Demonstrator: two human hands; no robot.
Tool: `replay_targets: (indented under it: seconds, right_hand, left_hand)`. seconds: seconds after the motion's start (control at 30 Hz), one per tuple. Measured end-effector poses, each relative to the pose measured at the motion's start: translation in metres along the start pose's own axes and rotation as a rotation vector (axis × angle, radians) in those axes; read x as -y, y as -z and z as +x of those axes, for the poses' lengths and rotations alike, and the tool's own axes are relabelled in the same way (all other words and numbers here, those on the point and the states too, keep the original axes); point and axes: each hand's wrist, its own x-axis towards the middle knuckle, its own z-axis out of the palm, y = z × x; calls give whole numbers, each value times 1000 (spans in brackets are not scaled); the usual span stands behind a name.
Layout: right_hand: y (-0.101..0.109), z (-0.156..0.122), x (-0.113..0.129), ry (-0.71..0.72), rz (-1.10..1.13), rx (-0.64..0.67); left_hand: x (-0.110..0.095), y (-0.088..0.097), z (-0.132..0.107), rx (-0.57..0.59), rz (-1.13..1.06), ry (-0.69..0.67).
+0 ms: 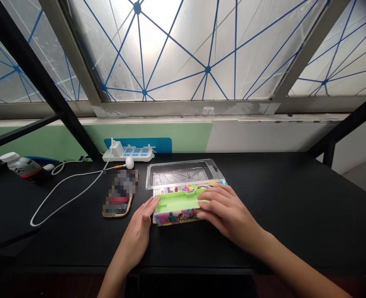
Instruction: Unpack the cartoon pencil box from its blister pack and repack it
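Observation:
A light-green plastic pencil case with bright printed sides lies on the black table, its green inside showing. My left hand holds its left end, fingers nearly straight and fingertips on the rim. Over the right end curl the fingers of my right hand, hiding that corner. Directly behind, touching or overlapping the case's printed back part, is a clear plastic blister shell. Whether the shell is joined to the case I cannot tell.
Left of the case lies a phone, its screen blurred. A white cable loops from a power strip by the wall. A white-capped bottle is at far left. Black metal bars slant at both sides, before a frosted window.

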Motion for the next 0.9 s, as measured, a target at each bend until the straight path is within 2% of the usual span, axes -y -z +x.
replay_targets:
  seconds: [0.1,0.2,0.3,0.4,0.47,0.6,0.7,0.8,0.9]
  right_hand:
    - [27,-27,-2,-99,150,215]
    - [38,-68,-17,-411,190,351]
    - [31,-102,-31,-675,165,365]
    - [18,-114,-35,-782,157,318]
    - [11,-112,-34,-829,148,234]
    - [6,-107,-31,-912,132,50]
    - [6,-109,-30,-918,117,21]
    - [1,-114,-29,-806,30,70]
    - [-5,-115,-26,-621,-76,50]
  left_hand:
    - [0,6,0,95,53,51]
    - [-1,9,-1,151,124,28]
    - [0,7,-1,129,131,-1]
    - [3,4,-2,82,57,21]
    - [4,4,-4,59,-21,39]
    - [6,4,-7,47,-138,46]
    - [8,3,-6,42,-148,27]
    - [8,2,-4,45,-74,11]
    - [2,-1,-6,48,-5,2]
